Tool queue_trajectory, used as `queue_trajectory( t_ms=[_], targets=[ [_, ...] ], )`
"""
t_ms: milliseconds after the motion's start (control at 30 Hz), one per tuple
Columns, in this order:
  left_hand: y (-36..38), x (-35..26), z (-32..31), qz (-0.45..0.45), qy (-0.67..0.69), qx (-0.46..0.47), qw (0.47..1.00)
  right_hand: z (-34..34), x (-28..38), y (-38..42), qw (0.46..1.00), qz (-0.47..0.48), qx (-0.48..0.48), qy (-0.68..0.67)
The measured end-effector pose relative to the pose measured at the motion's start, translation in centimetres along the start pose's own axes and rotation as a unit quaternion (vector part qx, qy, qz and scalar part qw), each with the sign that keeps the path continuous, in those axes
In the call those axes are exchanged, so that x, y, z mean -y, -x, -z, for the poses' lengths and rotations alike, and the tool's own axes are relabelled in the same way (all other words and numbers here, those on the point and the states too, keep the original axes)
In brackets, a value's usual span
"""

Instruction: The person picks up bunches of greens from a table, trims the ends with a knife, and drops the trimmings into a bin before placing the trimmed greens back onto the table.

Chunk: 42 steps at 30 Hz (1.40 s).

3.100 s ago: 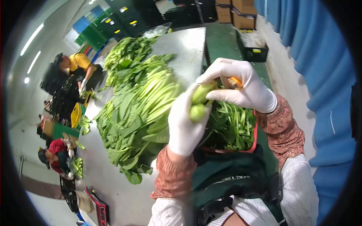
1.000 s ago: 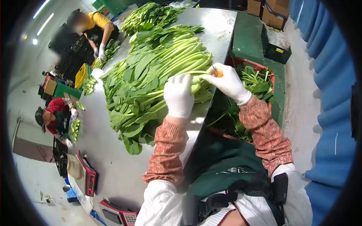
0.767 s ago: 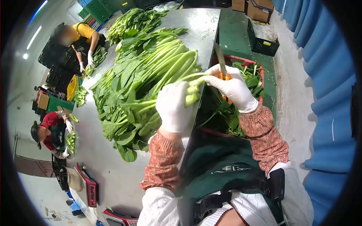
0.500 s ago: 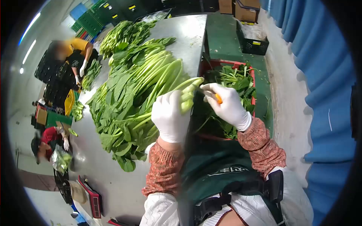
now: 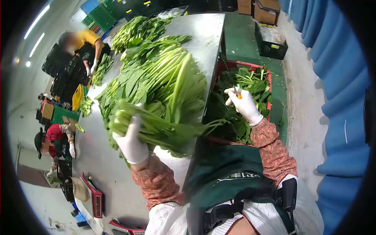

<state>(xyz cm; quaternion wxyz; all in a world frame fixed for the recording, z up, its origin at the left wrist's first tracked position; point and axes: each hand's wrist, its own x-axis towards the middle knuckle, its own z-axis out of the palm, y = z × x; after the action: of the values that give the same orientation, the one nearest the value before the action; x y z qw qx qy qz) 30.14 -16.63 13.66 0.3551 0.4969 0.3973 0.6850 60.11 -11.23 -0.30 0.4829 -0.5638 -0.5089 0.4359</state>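
Note:
My left hand (image 5: 132,145), in a white glove, is closed around a bunch of leafy greens (image 5: 156,127). The thick stem ends point left and the leaves trail right over the table edge; the bunch is slightly blurred. A small knife with an orange handle (image 5: 239,96) is gripped in my gloved right hand (image 5: 247,106), its short blade pointing up. That hand is above a red crate (image 5: 270,88) of loose leaves and stems. Beyond my left hand, a large pile of greens (image 5: 156,74) covers part of the metal table (image 5: 199,29).
Across the table are a person in yellow (image 5: 88,39) and another in red (image 5: 55,135). Red-framed scales (image 5: 96,197) stand at the lower left. A black crate (image 5: 272,49) sits by the wall, near a blue curtain (image 5: 337,98). Stacked green crates (image 5: 103,17) stand at the back.
My left hand has moved left over the table, and the held bunch now has its stem ends to the left. The right hand, still with the knife, has drawn away from the stems.

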Motion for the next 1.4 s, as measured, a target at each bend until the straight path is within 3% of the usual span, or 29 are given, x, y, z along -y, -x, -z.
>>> queue_trajectory(
  t_ms=[33, 67, 100, 200, 300, 367, 433, 567, 633, 667, 800, 833, 900, 967, 1033, 1067, 1100, 1233, 1400],
  targets=[
    [-0.1, -0.6, 0.9, 0.023, 0.048, -0.069, 0.996, -0.5, 0.1, -0.3, 1.0, 0.01, 0.01, -0.004],
    [-0.5, -0.3, 2.7, 0.024, 0.058, -0.083, 0.995, -1.0, 0.6, -0.5, 1.0, 0.0, 0.027, -0.006],
    [-0.6, -0.1, 4.4, 0.031, 0.084, -0.084, 0.992, -1.6, 1.6, -0.6, 0.999, -0.01, 0.042, -0.009],
    [-0.5, -0.2, 6.0, 0.025, 0.131, -0.079, 0.988, -3.9, 2.9, -3.3, 0.997, 0.079, 0.017, -0.006],
    [-0.4, -0.8, 6.4, 0.003, 0.01, 0.003, 1.0, -5.5, 4.7, -8.2, 0.996, 0.09, -0.022, 0.008],
    [-0.3, -1.0, 3.9, 0.016, -0.022, 0.001, 1.0, -7.0, 3.6, -12.2, 0.984, 0.169, -0.01, 0.049],
    [-0.5, 0.2, 1.5, 0.087, -0.027, 0.041, 0.995, -7.5, 4.3, -13.2, 0.979, 0.176, 0.028, 0.094],
    [-0.4, 8.3, -1.3, 0.08, -0.213, 0.149, 0.962, -7.9, 4.6, -11.9, 0.983, 0.158, 0.038, 0.085],
    [-0.6, 11.4, -2.6, -0.094, -0.31, 0.153, 0.934, -7.7, 4.8, -10.3, 0.988, 0.145, 0.047, 0.025],
    [-0.7, 12.0, -3.3, -0.123, -0.338, 0.166, 0.918, -7.7, 5.1, -9.4, 0.988, 0.136, 0.074, -0.015],
    [-0.2, 15.2, -5.6, -0.167, -0.385, 0.226, 0.879, -7.9, 6.4, -7.5, 0.984, 0.165, 0.065, 0.029],
    [0.0, 15.7, -5.9, -0.136, -0.384, 0.24, 0.881, -7.8, 6.8, -7.1, 0.982, 0.175, 0.058, 0.043],
    [0.9, 16.2, -6.2, -0.159, -0.412, 0.229, 0.867, -7.5, 6.7, -6.3, 0.981, 0.176, 0.079, 0.034],
    [1.2, 16.1, -5.9, -0.181, -0.388, 0.217, 0.877, -7.5, 5.5, -6.3, 0.972, 0.202, 0.103, -0.058],
    [1.1, 14.4, -5.8, -0.189, -0.355, 0.208, 0.891, -5.5, 7.4, -4.3, 0.976, 0.199, 0.07, -0.044],
    [1.0, 12.8, -5.7, -0.173, -0.351, 0.221, 0.893, -4.4, 7.0, -4.5, 0.938, 0.328, -0.025, 0.111],
    [0.7, 11.7, -5.6, -0.168, -0.338, 0.233, 0.896, -3.3, 7.0, -4.2, 0.897, 0.402, -0.056, 0.174],
    [-0.4, 8.9, -6.2, -0.153, -0.298, 0.273, 0.902, -0.8, 8.3, -1.6, 0.899, 0.315, 0.009, 0.304],
    [0.1, 7.0, -8.8, -0.134, -0.237, 0.328, 0.905, 1.2, 7.7, -2.1, 0.906, 0.294, 0.008, 0.305]
  ],
)
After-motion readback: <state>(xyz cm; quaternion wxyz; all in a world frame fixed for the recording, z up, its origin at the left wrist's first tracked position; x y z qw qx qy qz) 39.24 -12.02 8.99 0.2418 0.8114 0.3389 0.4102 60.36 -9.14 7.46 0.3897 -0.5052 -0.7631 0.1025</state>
